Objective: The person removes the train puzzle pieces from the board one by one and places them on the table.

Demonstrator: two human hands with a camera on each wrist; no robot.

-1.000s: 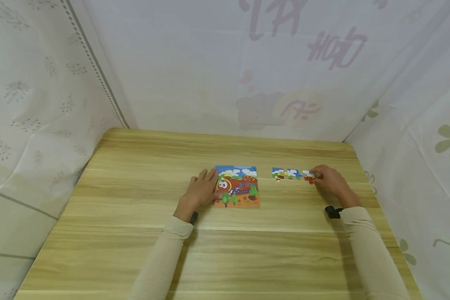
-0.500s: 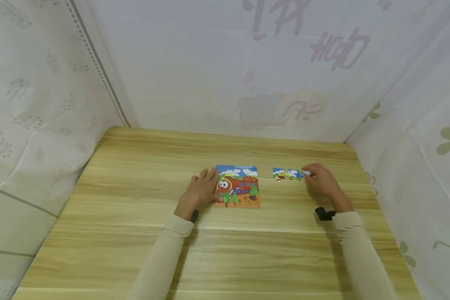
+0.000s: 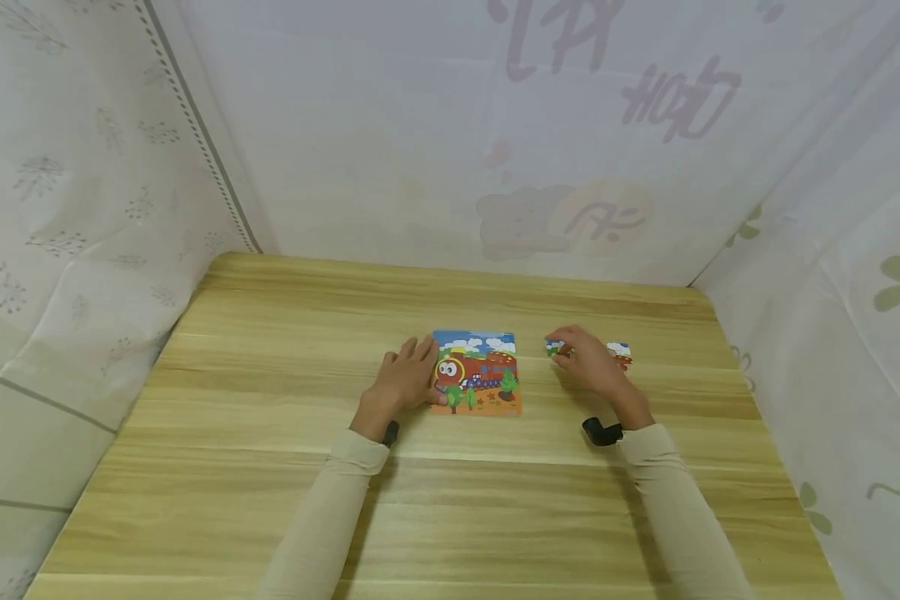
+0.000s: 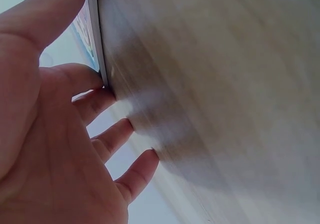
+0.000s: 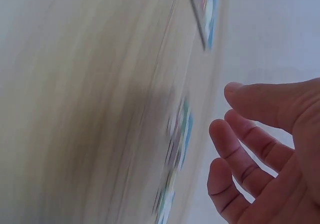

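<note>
Below right grip [image 3: 592, 364], puzzle pieces [image 3: 621, 349]; against left grip [image 3: 402, 377], train board [image 3: 487, 372].

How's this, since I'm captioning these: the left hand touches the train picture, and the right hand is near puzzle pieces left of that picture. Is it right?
No: the head view shows the puzzle pieces right of the train picture, not left. The rest stands.

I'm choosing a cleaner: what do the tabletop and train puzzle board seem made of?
Tabletop: wood or wood-look laminate, smooth, going by its even yellow-brown grain.
Train puzzle board: probably thin wood or thick card with a printed face; its straight grey edge looks stiff in the left wrist view.
</note>
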